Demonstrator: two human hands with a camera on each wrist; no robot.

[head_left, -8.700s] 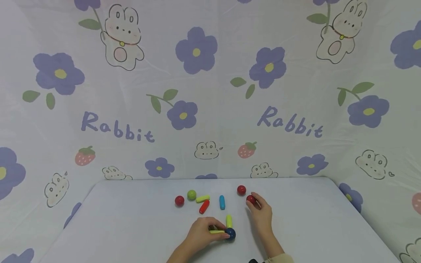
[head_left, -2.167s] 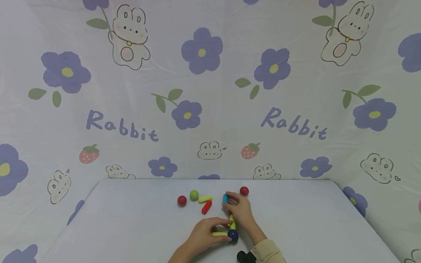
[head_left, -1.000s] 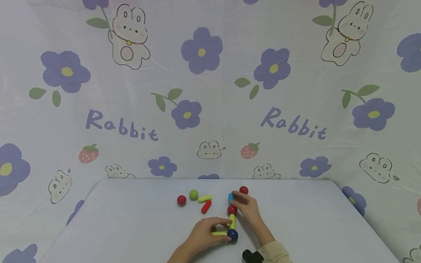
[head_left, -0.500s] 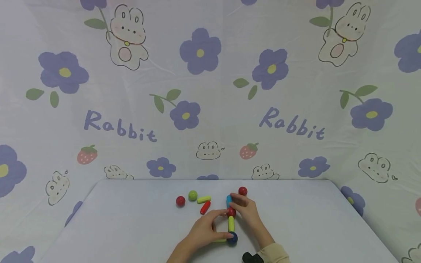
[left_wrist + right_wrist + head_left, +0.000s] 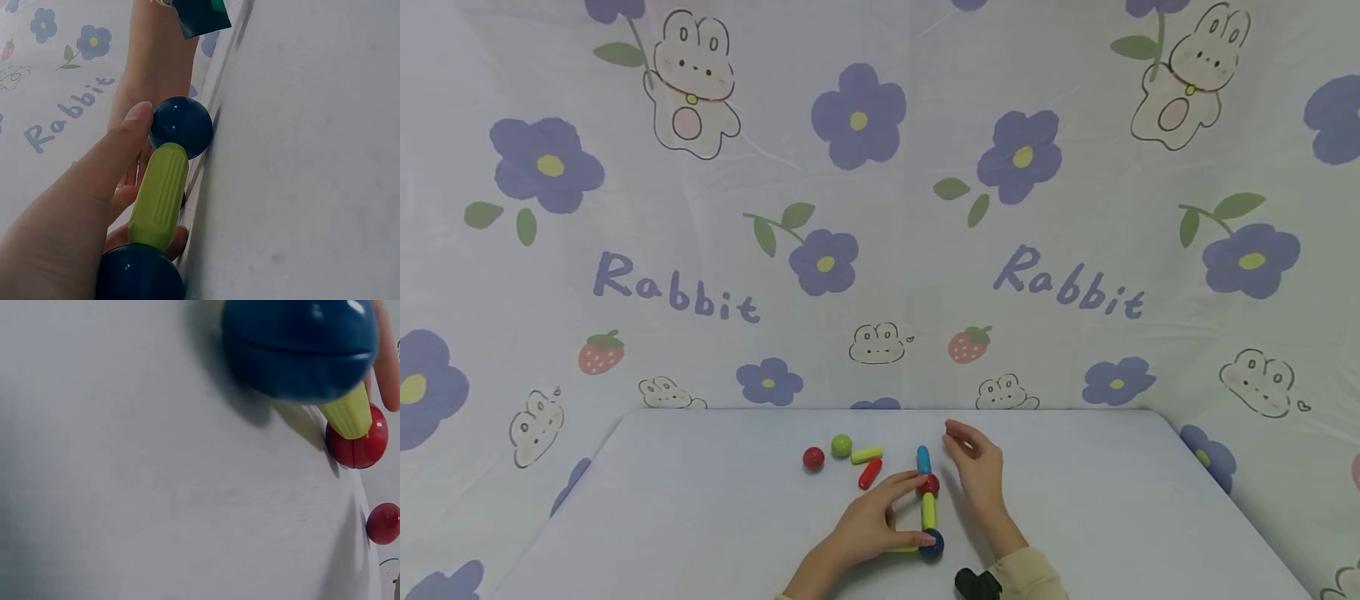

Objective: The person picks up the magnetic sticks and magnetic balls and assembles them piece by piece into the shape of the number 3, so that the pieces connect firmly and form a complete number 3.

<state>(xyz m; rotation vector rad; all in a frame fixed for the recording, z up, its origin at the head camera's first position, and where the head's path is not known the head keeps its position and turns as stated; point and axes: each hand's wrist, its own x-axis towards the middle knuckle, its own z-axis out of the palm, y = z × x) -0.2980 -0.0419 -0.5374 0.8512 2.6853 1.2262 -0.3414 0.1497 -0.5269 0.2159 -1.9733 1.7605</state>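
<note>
My left hand (image 5: 868,521) spans a toy chain of balls and rods, its thumb on the blue ball (image 5: 932,543) and its index finger at the red ball (image 5: 930,485). A yellow-green rod (image 5: 928,511) joins these two; a blue rod (image 5: 923,459) extends from the red ball's far side. In the left wrist view another yellow-green rod (image 5: 159,197) links the blue ball to a second blue ball (image 5: 140,275), covered by the hand in the head view. My right hand (image 5: 981,467), fingers loosely bent, is beside a separate red ball (image 5: 383,524), which the head view hides behind its fingers.
Left of the chain lie a red ball (image 5: 813,459), a green ball (image 5: 842,446), a yellow-green rod (image 5: 867,455) and a red rod (image 5: 870,474). A patterned cloth (image 5: 880,208) rises behind the white table (image 5: 700,500). A black device (image 5: 977,584) sits at the right wrist.
The right hand brought a red ball to the near rod, then added the blue rod; it has released that rod and moved right. The left index finger has shifted to the red ball.
</note>
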